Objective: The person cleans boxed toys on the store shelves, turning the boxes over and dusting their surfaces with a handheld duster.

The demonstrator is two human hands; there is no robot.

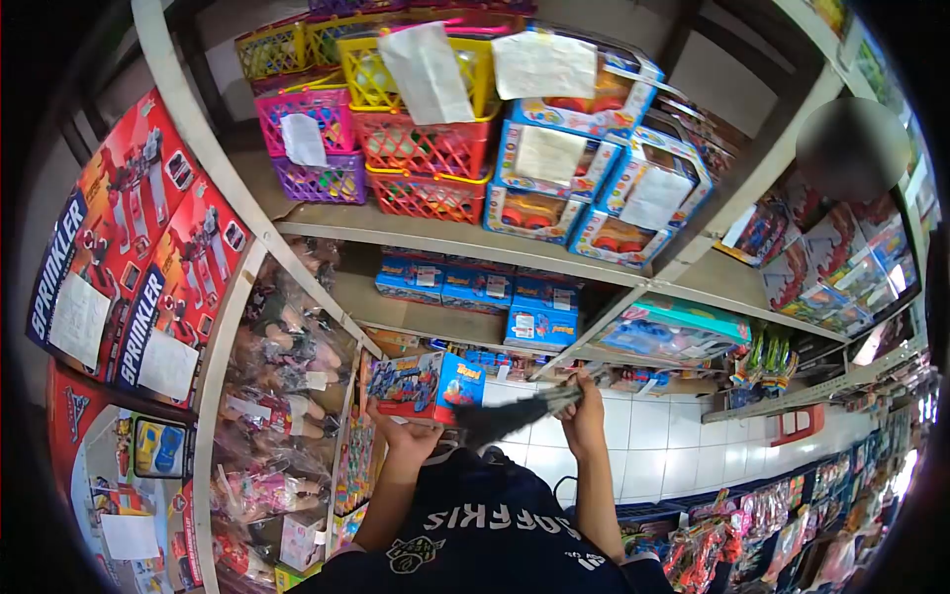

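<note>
My left hand (404, 436) is closed on the lower edge of a red and blue toy box (408, 386), holding it in front of my chest. The box has a printed picture on its long side and a blue end with yellow lettering. In my right hand (586, 411) is a dark feather duster (510, 418), gripped at its handle end. Its blurred bristles point left, close to the box's blue end; whether they touch it I cannot tell.
Shelves (426, 230) ahead carry colourful plastic baskets (421, 144), boxed toys (539, 213) and several blue boxes (475, 287). Bagged dolls (272, 411) and large red sprinkler boxes (183, 287) stand at the left. White floor tiles (648, 436) and a red stool (798, 426) lie right.
</note>
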